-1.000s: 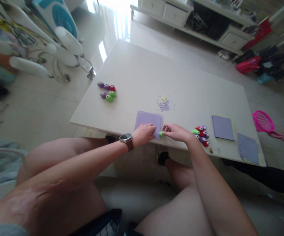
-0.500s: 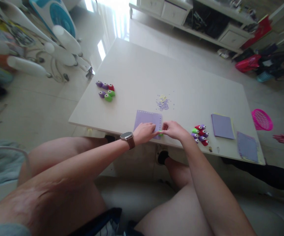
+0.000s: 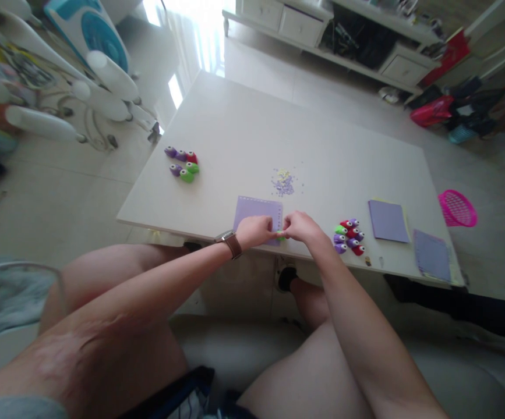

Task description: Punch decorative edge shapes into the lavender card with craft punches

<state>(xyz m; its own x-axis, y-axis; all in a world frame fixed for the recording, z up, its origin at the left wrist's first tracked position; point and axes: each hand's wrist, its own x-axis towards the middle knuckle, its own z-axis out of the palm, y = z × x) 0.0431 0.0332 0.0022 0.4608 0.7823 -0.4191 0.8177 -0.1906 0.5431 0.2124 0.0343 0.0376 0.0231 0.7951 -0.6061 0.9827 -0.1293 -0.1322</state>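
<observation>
A purple sheet of paper (image 3: 256, 208) lies at the table's near edge, with rows of small punched holes along its far and right sides. At its right edge sits a small green craft hole punch (image 3: 281, 235), mostly hidden by my fingers. My left hand (image 3: 255, 231) rests over the sheet, fingers curled, its thumb reaching onto the punch. From the other side, my right hand (image 3: 301, 226) closes its fingers around the same punch. Purple and yellow paper bits (image 3: 284, 184) lie in a small heap beyond the sheet.
Several coloured punches (image 3: 350, 234) are grouped to the right, and several more (image 3: 183, 163) at the left. A stack of purple sheets (image 3: 388, 221) and a punched sheet pile (image 3: 432, 256) lie at the right end. A pink basket (image 3: 458, 208) stands beyond the table.
Both hands stay at the green punch, with the fingers drawn slightly closer together. The view has shifted a little, and another person's hand at the right has left it.
</observation>
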